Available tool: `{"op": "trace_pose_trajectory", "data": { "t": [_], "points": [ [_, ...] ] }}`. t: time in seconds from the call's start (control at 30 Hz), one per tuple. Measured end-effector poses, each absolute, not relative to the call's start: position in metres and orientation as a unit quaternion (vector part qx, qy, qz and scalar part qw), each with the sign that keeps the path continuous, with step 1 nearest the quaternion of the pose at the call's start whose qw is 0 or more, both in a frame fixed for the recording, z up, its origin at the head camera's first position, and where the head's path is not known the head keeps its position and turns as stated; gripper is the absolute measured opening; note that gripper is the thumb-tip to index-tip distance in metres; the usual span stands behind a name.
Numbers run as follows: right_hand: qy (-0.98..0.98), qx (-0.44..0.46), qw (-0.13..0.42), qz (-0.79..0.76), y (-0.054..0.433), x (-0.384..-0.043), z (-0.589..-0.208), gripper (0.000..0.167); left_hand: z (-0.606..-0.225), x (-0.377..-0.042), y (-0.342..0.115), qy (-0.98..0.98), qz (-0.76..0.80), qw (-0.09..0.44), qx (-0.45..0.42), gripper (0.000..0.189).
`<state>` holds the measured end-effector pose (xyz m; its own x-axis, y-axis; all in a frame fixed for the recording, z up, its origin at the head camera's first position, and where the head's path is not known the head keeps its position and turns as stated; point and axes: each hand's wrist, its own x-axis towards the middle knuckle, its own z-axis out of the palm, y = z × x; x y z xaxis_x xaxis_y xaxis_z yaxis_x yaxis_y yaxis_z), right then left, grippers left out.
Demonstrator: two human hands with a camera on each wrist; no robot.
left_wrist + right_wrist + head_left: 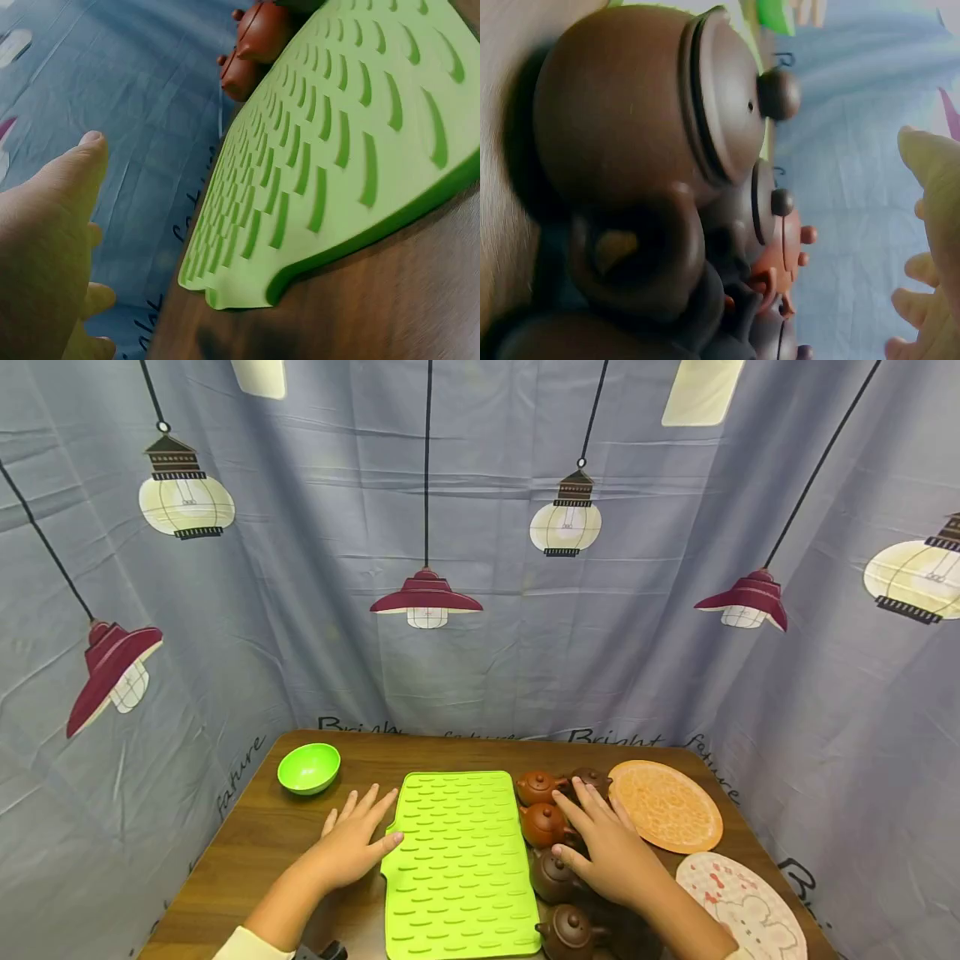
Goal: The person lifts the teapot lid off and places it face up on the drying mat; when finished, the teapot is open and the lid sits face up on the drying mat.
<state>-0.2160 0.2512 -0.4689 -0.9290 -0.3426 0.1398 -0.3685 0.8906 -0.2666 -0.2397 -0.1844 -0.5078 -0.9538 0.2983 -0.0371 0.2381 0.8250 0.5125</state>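
A bright green ridged mat [461, 864] lies in the middle of the wooden table. My left hand [351, 845] hovers with spread fingers by its left edge, holding nothing. Over a cluster of small clay teapots along the mat's right side, my right hand [611, 856] is held with fingers spread, apart from them in the right wrist view. Two teapots are reddish brown, one at the back [537, 787] and one before it [543, 825]. Darker brown are the near teapot [567, 932], the one behind it [555, 875] and a far one [591, 778]. My right hand and arm partly hide the cluster.
A green bowl [309, 768] stands at the back left. To the right lie an orange round mat [666, 806] and, nearer, a pale round mat [742, 906] with a cartoon animal. A grey-blue curtain [480, 677] printed with lamps surrounds the table's back and sides.
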Motion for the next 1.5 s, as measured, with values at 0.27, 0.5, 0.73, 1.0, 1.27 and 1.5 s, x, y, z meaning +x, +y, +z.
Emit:
{"op": "trace_pose_trajectory", "data": {
  "t": [0.27,0.5,0.73,1.0,1.27,1.5],
  "points": [
    [-0.954,0.177,0.053,0.238,0.254,-0.198,-0.482,0.076,-0.533,-0.235,-0.182,0.942,0.312,0.056,0.111,0.080],
    [-0.949,0.164,0.059,0.263,0.249,-0.180,-0.493,0.068,-0.556,-0.232,-0.175,0.932,0.352,0.042,0.074,0.083],
    [-0.947,0.172,0.010,0.271,0.247,-0.159,-0.507,0.067,-0.582,-0.218,-0.186,0.934,0.345,0.071,0.051,0.096],
    [-0.937,0.202,-0.007,0.286,0.259,-0.147,-0.509,0.067,-0.580,-0.223,-0.188,0.931,0.342,0.087,0.091,0.094],
    [-0.935,0.247,0.014,0.254,0.261,-0.147,-0.515,0.054,-0.575,-0.227,-0.185,0.933,0.335,0.083,0.103,0.073],
    [-0.939,0.258,0.067,0.217,0.263,-0.148,-0.520,0.037,-0.572,-0.230,-0.182,0.935,0.328,0.077,0.110,0.066]
  ]
}}
